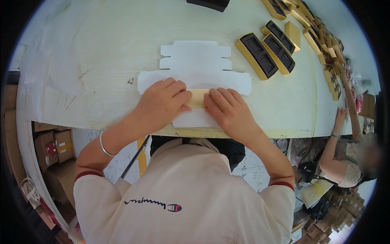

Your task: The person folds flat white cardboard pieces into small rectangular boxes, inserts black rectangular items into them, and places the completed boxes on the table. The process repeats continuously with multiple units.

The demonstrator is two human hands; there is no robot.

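A flat cardboard box blank (196,61), white on its upper face with notched side flaps, lies on the table in front of me. Across its near part, a gold folded strip (198,99) of the blank shows between my hands. My left hand (163,101) is closed at the strip's left end, thumb and fingers bent against it. At the right end, my right hand (228,109) grips in the same way, its fingers curled over the card. Both hands hide parts of the fold. A white panel (195,118) extends toward the table's near edge.
Gold boxes with black inserts (256,56) stand at the right, and several more (321,40) line the far right. A black tray (209,4) sits at the far edge. Clear plastic sheeting (38,73) covers the left side. Another person's arm (335,130) rests at the right.
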